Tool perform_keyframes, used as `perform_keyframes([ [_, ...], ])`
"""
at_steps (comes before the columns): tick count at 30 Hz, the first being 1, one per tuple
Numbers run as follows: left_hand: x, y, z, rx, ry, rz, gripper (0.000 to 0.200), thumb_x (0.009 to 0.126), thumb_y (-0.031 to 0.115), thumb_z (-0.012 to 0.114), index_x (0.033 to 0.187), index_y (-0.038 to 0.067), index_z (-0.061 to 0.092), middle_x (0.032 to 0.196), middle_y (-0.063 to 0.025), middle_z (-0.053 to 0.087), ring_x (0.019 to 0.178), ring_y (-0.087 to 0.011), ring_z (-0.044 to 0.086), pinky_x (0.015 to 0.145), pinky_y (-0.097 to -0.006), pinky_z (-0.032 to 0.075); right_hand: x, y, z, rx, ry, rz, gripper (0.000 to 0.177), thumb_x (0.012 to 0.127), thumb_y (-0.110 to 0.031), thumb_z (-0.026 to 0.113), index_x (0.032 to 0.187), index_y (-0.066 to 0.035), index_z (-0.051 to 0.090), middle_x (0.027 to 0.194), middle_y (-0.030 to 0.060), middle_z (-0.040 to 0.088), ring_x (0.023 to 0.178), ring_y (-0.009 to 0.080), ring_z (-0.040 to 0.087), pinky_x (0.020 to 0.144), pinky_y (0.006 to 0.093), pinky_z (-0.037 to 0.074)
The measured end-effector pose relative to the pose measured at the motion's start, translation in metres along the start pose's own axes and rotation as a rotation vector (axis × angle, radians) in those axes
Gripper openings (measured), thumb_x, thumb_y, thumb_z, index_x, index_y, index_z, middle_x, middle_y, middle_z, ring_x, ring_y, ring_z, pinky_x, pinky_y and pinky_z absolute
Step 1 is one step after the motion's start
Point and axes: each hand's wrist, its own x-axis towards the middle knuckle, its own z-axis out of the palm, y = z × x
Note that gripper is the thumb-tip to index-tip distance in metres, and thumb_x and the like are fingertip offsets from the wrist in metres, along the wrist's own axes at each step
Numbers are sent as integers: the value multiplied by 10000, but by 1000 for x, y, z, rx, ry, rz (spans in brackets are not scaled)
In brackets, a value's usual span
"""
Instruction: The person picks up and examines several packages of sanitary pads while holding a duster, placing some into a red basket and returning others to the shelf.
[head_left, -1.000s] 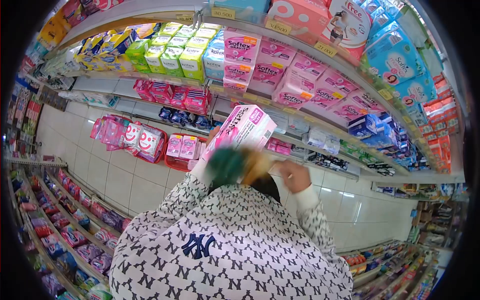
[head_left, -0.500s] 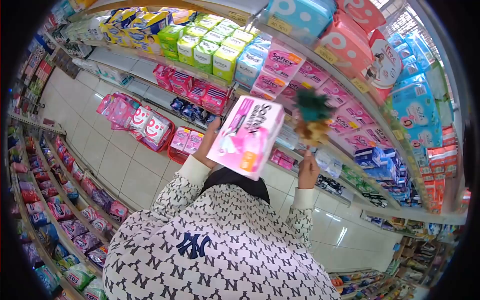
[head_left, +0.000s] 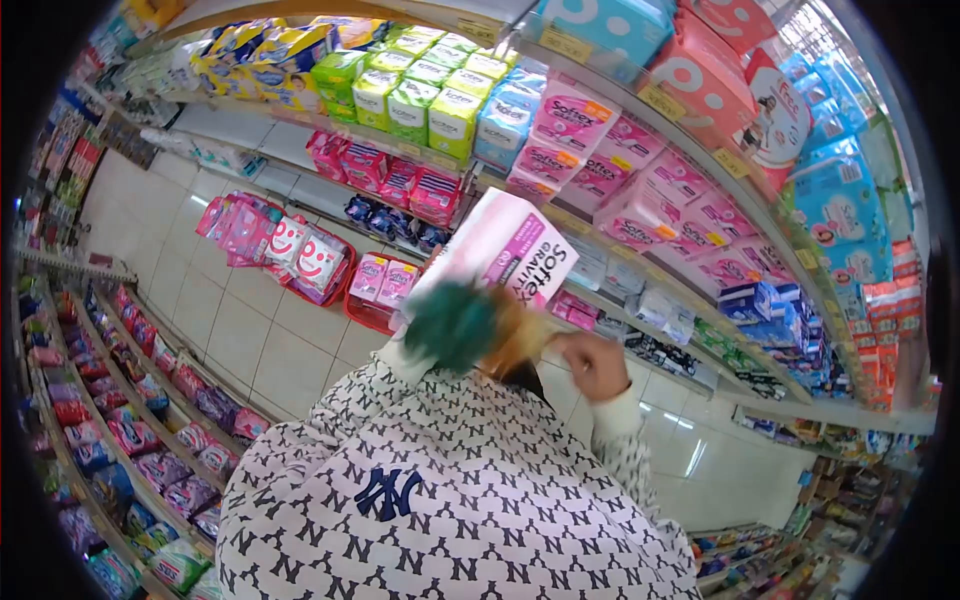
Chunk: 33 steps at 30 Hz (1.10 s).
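Observation:
A pink and white Softex pack (head_left: 510,245) is in front of my chest, tilted. Most of my left hand (head_left: 437,262) is hidden behind the pack and the duster, with only a little of it at the pack's left edge. My right hand (head_left: 597,366) is closed on the handle end of a feather duster (head_left: 455,325). The duster's green and tan feathers are blurred and lie across the lower part of the pack.
Shelves with Kotex packs (head_left: 410,105) and pink Softex packs (head_left: 640,205) stand ahead. Red baskets (head_left: 345,290) with packs sit on the tiled floor (head_left: 225,325). Another stocked shelf (head_left: 150,430) curves along the left.
My right hand has swung the duster left, from beside the pack to over its lower part. The pack has turned and tilted, so its lettering faces another way.

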Motion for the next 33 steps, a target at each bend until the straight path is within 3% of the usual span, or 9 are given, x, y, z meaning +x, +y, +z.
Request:
perform_keyframes([
  [6, -2, 9, 29, 131, 34, 86, 732, 922, 617, 378, 1425, 86, 346, 1394, -156, 434, 1276, -297, 420, 1093, -455, 311, 5, 43, -21, -51, 414, 267, 199, 924, -175, 570, 912, 4, 656, 632, 95, 575, 564, 114, 478, 546, 281, 423],
  [9, 7, 10, 25, 1254, -123, 460, 658, 948, 515, 415, 1408, 49, 359, 1360, -166, 468, 1234, -309, 457, 1085, -456, 324, -19, 27, 12, -28, 220, 180, 249, 948, -215, 553, 910, 9, 654, 618, 84, 569, 572, 101, 472, 553, 269, 419],
  [10, 11, 7, 20, 1205, -130, 426, 653, 950, 507, 415, 1410, 46, 356, 1361, -163, 470, 1227, -308, 470, 1086, -454, 328, -17, 29, 20, -18, 229, 228, 253, 950, -218, 552, 906, 10, 653, 615, 81, 567, 573, 99, 470, 553, 265, 416],
  [12, 2, 7, 28, -99, -225, 23, 488, 984, 303, 419, 1374, 13, 369, 1300, -141, 501, 1190, -270, 498, 1019, -395, 408, -17, 43, 26, 18, 319, 338, 251, 946, -221, 563, 906, 10, 654, 613, 73, 563, 577, 91, 472, 551, 257, 411],
  [15, 1, 7, 31, 399, -41, 84, 628, 972, 472, 409, 1436, 57, 324, 1387, -130, 457, 1264, -253, 456, 1087, -379, 337, -8, 44, 11, 79, 477, 468, 208, 902, -195, 625, 913, 9, 665, 648, 83, 579, 570, 114, 523, 541, 258, 418],
  [18, 13, 4, -20, 972, -7, 283, 579, 992, 413, 399, 1445, 63, 307, 1404, -97, 421, 1269, -196, 436, 1050, -349, 360, -13, -5, 4, -9, 215, 118, 217, 896, -209, 635, 906, 6, 667, 645, 101, 582, 552, 158, 554, 549, 271, 435],
  [25, 7, -2, 28, 829, -86, 313, 665, 942, 291, 529, 1485, 61, 224, 1458, -103, 351, 1311, -193, 371, 1084, -311, 289, 12, 36, -30, -155, 489, 541, 116, 883, -115, 629, 899, -18, 692, 710, 111, 633, 610, 140, 587, 578, 292, 454],
  [29, 9, -5, 2, 1109, 20, 464, 682, 914, 214, 586, 1480, 54, 241, 1457, -109, 354, 1309, -193, 365, 1089, -315, 277, -9, 23, 9, -17, 297, 73, 287, 948, -248, 558, 904, 2, 691, 690, 36, 622, 620, 79, 524, 573, 272, 433],
  [33, 5, -7, 28, 1227, 33, 500, 775, 856, 217, 676, 1478, 54, 244, 1415, -159, 374, 1306, -249, 361, 1092, -359, 274, 0, 57, 45, 370, 358, 469, 342, 965, -304, 521, 1112, -17, 635, 815, 51, 670, 598, 76, 531, 574, 241, 421],
])
